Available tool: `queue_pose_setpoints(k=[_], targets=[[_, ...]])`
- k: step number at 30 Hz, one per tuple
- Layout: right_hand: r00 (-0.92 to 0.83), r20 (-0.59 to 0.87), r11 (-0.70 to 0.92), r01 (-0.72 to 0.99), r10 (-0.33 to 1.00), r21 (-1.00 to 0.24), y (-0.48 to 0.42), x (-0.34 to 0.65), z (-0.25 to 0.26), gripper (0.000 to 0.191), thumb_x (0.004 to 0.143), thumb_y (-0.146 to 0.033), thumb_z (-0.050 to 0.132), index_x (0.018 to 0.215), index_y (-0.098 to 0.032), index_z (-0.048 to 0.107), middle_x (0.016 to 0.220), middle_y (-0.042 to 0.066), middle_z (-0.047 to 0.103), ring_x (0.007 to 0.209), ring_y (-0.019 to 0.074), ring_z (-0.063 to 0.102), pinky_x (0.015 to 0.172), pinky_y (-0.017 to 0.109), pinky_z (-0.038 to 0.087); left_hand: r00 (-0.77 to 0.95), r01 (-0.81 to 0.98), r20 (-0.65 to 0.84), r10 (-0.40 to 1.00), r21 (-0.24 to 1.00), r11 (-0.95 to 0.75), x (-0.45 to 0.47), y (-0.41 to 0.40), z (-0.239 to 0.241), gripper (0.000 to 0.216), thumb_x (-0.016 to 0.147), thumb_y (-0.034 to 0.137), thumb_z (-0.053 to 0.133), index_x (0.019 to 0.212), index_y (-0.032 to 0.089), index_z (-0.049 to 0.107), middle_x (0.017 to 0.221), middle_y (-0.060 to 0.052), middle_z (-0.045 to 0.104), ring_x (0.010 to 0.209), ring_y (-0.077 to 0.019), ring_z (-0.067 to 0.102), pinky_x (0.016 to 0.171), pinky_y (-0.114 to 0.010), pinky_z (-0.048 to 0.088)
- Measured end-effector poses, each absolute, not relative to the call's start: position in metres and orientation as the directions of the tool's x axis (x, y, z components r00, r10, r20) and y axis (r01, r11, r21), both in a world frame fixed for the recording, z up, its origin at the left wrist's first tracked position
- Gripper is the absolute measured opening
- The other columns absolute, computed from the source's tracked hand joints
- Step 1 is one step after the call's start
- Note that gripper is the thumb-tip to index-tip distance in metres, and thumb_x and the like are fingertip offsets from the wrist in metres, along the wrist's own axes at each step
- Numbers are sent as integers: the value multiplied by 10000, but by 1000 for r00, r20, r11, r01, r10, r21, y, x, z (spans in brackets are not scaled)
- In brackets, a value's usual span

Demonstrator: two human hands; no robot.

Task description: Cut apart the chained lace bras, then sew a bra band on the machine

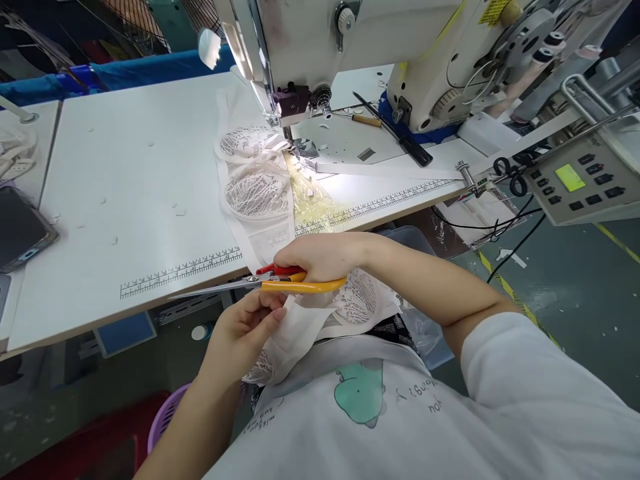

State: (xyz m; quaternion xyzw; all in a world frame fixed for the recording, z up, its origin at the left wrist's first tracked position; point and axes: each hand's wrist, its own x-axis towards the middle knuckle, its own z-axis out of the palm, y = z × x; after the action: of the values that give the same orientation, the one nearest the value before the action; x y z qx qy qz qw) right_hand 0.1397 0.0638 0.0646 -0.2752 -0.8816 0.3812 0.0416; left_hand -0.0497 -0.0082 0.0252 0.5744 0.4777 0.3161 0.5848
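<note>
My right hand point(323, 257) is closed around a pair of scissors point(305, 287) with orange and red on the handles. Their long blades point left, just past the table's front edge. Below them, my left hand point(245, 330) pinches the white edge of a lace bra point(357, 300) between thumb and fingers. This bra lies across my lap, one cup showing to the right and a bit of lace under my left hand. A second white lace bra point(257, 190) rests on the table, its side by the needle, its lower end hanging toward my hands.
A sewing machine point(300, 33) stands over the white table point(135, 180), which has ruler markings along its front edge. Black tweezers point(395, 130) and a wooden-handled tool point(367, 120) lie beside it. A control panel point(580, 173) is right, a phone point(23, 230) far left. Thread scraps dot the tabletop.
</note>
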Motion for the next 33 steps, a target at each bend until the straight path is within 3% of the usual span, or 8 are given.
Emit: queue_pose_setpoints(k=[5,10,18,25,28,31,33], targets=[[-835,-171,490,458,523,-742,64,140,71,226,676,-95,590,646,-171,379,598,-55,490,552,77,435,515,207,287,332,113,-187,925,981,158,-46,-6,24,96,715,244,672,676,186,605,716,-7,578,712,-148,523,637,-232,430],[-839,-170,464,442,517,-768,64,141,72,172,706,-120,567,664,-168,407,585,-46,530,556,89,480,512,210,303,271,89,-222,937,975,205,-42,-5,24,113,703,262,687,679,185,607,692,4,573,669,-129,506,600,-216,414],[-847,-115,549,434,519,-714,65,139,64,242,707,-134,578,623,-181,355,596,-45,449,532,83,387,497,224,274,210,77,-276,938,961,266,-42,-4,21,174,637,302,742,654,182,617,643,13,579,617,-126,507,560,-221,420],[-839,-105,577,452,534,-680,59,137,65,265,764,-174,557,624,-185,333,621,-30,440,535,87,364,515,231,274,287,88,-352,891,936,341,-41,-5,15,208,685,313,715,844,188,667,733,-12,648,746,-165,574,705,-264,466],[-781,-82,489,465,619,-738,51,139,60,248,764,-204,569,660,-187,345,649,-28,458,553,92,385,518,226,290,243,41,-351,904,935,352,-41,-7,14,196,680,329,710,797,182,656,714,-8,622,710,-157,553,650,-251,451],[-634,-33,309,422,773,-853,35,149,50,299,768,-359,592,725,-193,346,677,-39,440,565,87,388,522,215,320,224,21,-371,901,926,376,-43,-9,16,172,702,337,676,714,179,609,644,13,556,587,-116,486,544,-218,398],[-588,-61,232,409,806,-882,21,159,40,355,745,-448,600,753,-195,351,683,-43,418,562,86,382,514,214,328,214,5,-410,886,908,419,-46,-11,17,194,712,345,653,668,175,571,591,23,515,520,-100,440,488,-208,355]])
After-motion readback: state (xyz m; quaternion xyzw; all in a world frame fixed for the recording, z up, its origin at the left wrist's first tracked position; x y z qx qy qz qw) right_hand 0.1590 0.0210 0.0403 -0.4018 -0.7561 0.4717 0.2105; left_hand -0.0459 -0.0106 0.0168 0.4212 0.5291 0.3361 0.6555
